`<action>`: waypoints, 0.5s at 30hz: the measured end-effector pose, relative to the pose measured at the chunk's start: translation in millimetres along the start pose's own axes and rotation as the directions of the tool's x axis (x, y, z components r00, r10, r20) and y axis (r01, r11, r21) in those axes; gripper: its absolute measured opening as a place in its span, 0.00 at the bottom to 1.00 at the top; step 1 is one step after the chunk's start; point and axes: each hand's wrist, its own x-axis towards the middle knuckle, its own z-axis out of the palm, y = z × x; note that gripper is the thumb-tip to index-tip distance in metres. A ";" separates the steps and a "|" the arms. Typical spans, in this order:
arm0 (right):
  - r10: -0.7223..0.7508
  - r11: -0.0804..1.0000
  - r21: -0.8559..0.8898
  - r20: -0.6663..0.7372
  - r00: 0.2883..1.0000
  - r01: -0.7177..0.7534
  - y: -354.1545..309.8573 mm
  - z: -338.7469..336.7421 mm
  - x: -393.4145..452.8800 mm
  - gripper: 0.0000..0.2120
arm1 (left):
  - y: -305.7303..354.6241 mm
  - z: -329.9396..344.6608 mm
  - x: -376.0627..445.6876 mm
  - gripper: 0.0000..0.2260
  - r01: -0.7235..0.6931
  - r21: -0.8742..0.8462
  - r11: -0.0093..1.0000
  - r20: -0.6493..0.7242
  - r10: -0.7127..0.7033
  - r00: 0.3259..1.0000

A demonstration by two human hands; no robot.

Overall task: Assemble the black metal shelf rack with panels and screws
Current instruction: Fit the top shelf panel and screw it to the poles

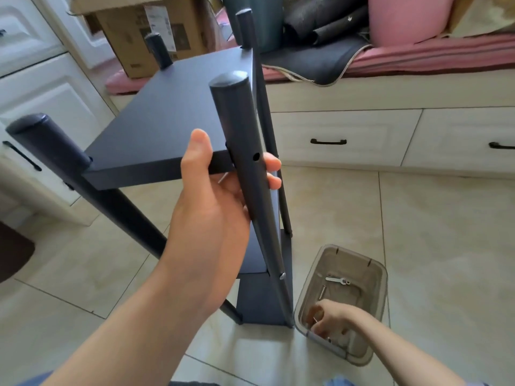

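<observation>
The black shelf rack stands on the tiled floor with its top panel (pixel 172 112) set between round black posts. My left hand (pixel 220 196) grips the near right post (pixel 245 151) at the panel's corner, thumb on the panel edge, fingers wrapped behind the post beside an empty screw hole (pixel 255 156). Lower on the same post a silver screw head (pixel 282 275) shows at a lower panel (pixel 262 302). My right hand (pixel 330 320) reaches into a clear plastic bin (pixel 374 277) on the floor and pinches a small silver screw (pixel 315 321). More screws and a flat wrench (pixel 335 280) lie in the bin.
White cabinets (pixel 41 87) stand at the left, and a low drawer unit (pixel 390 135) with a pink cushion and dark fabric runs along the back. A cardboard box (pixel 150 32) sits behind the rack. A dark mat edge (pixel 14 252) lies at the far left.
</observation>
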 end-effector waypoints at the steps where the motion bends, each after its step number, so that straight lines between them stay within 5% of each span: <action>1: 0.020 0.999 -0.032 0.086 0.996 -0.017 0.4 -0.5 -1.6 0.05 | 0.0 -0.2 0.0 0.27 0.000 -0.006 1.000 0.001 0.000 1.000; 4: 0.090 0.993 -0.094 0.151 0.985 -0.076 9.2 5.5 5.0 0.06 | -0.7 -0.5 0.5 0.27 0.000 -0.014 1.000 0.005 0.000 1.000; 7: 0.106 0.983 -0.115 -0.276 0.955 -0.143 21.1 9.5 16.4 0.11 | -0.8 0.0 1.6 0.27 -0.002 -0.037 0.999 0.006 0.002 1.000; 9: 0.097 0.986 -0.080 -0.428 0.898 -0.145 25.4 9.6 19.8 0.12 | -1.5 0.9 2.7 0.27 -0.013 -0.052 0.999 0.005 0.014 1.000; 15: 0.107 0.992 -0.012 -0.432 0.895 -0.124 19.7 14.6 37.1 0.14 | -4.4 5.7 5.8 0.28 -0.007 -0.077 0.997 0.021 0.008 1.000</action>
